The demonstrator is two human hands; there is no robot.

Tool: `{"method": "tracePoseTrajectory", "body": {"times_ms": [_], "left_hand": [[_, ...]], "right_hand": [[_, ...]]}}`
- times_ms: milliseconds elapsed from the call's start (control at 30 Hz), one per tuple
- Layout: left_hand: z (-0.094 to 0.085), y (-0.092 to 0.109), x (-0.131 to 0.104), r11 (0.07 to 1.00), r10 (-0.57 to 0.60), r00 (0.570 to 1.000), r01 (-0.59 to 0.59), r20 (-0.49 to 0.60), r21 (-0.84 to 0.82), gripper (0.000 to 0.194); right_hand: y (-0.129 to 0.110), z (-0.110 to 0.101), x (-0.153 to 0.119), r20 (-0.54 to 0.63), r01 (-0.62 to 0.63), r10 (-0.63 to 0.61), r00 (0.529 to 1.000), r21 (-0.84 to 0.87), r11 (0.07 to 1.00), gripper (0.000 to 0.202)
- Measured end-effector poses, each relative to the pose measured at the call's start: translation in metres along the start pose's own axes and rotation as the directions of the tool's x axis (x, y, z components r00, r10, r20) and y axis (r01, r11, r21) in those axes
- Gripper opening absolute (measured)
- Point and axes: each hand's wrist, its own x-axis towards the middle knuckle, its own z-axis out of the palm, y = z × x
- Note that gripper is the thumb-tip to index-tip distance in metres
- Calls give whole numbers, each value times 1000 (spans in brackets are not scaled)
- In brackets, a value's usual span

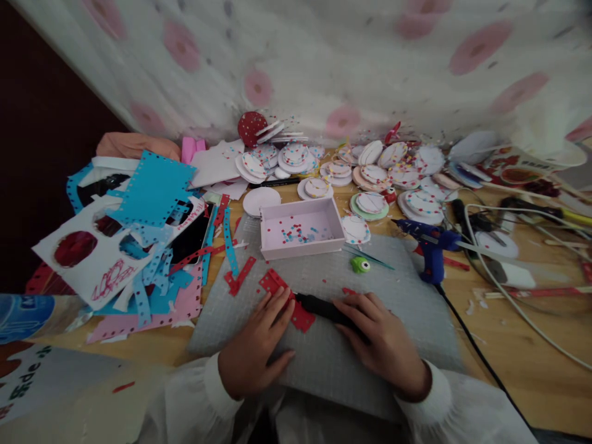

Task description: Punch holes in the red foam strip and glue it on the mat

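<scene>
My left hand (261,348) lies flat on a red paper piece (303,317) with punched holes, its fingers stretched out over the paper. A grey cutting mat (333,351) is underneath. My right hand (382,342) is closed round a thick, black-handled tool (326,308), probably a craft knife. Its narrow tip points left and meets the red paper by my left fingertips. Just beyond stands a white paper box (300,246) with small red and blue paper dots inside. A green paper punch (359,265) and thin tweezers (377,260) rest on the mat.
Punched blue card (155,185) and paper scraps are heaped at left, beside a phone (192,237). Several dotted paper discs (293,157) line the back near the curtain (296,61). At right are a blue glue gun (432,250), a white cable (509,314) and a paper bowl (531,163).
</scene>
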Motion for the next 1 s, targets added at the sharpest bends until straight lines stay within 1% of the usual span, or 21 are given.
{"method": "tracePoseTrajectory", "body": {"times_ms": [133, 200, 233, 267, 300, 333, 367, 400, 433, 467, 500, 533, 600, 667, 733, 800, 867, 900, 933, 1000], "left_hand": [[2, 3, -1, 1000, 6, 1000, -6, -1, 0, 76], [0, 2, -3, 1000, 2, 1000, -2, -19, -25, 71], [-4, -1, -3, 999, -15, 999, 13, -51, -39, 66], [-9, -5, -4, 998, -49, 993, 45, -107, -45, 61], [-17, -13, -4, 995, -101, 978, 95, -180, -43, 55], [-27, -23, -5, 986, -163, 947, 162, -276, -29, 50], [-39, -37, -5, 970, -227, 898, 244, -377, -1, 44], [-51, -52, -5, 944, -286, 847, 329, -449, 19, 39], [-64, -69, -6, 911, -328, 799, 408, -504, 53, 37], [-76, -87, -7, 855, -382, 752, 508, -536, 102, 37], [-86, -104, -8, 779, -441, 722, 603, -534, 171, 38], [-95, -120, -9, 698, -500, 705, 672, -503, 247, 39], [-106, -143, -10, 643, -539, 682, 712, -494, 282, 39], [-109, -156, -8, 611, -558, 666, 734, -495, 297, 45], [-108, -159, -4, 579, -577, 647, 755, -498, 309, 57], [-107, -159, 2, 520, -619, 609, 791, -496, 322, 70], [-107, -157, 8, 449, -665, 563, 827, -491, 340, 78], [-107, -155, 11, 427, -669, 554, 832, -495, 354, 80], [-108, -154, 14, 423, -657, 562, 827, -502, 371, 80], [-110, -152, 19, 444, -618, 603, 797, -504, 408, 80]], "right_hand": [[0, 1, 1, -15, 5, -6, 1000, -12, 1000, 30], [1, 3, 0, -35, 5, -6, 999, -19, 1000, 30], [1, 4, -1, -48, 6, -7, 999, -22, 1000, 30], [1, 5, -1, -62, 7, -8, 998, -24, 1000, 30], [2, 6, -2, -77, 8, -10, 997, -25, 1000, 30], [3, 7, -3, -88, 9, -12, 996, -27, 1000, 30], [3, 7, -4, -96, 10, -12, 995, -30, 1000, 31], [4, 8, -5, -101, 10, -13, 995, -32, 999, 31], [4, 9, -5, -103, 8, -12, 995, -35, 999, 31], [5, 9, -5, -105, 6, -10, 994, -37, 999, 30], [5, 10, -6, -107, 3, -7, 994, -38, 999, 30], [5, 10, -6, -110, 2, -6, 994, -39, 999, 30], [5, 11, -5, -117, 5, -9, 993, -39, 999, 29], [4, 11, -5, -122, 10, -15, 992, -41, 999, 29], [4, 11, -5, -116, 13, -19, 993, -46, 999, 29], [4, 11, -5, -112, 15, -21, 993, -49, 999, 29], [4, 11, -5, -117, 18, -24, 993, -50, 999, 29], [4, 11, -5, -122, 16, -22, 992, -50, 999, 29], [4, 11, -5, -128, 14, -20, 992, -48, 999, 29], [4, 11, -4, -137, 9, -15, 990, -44, 999, 28]]}}
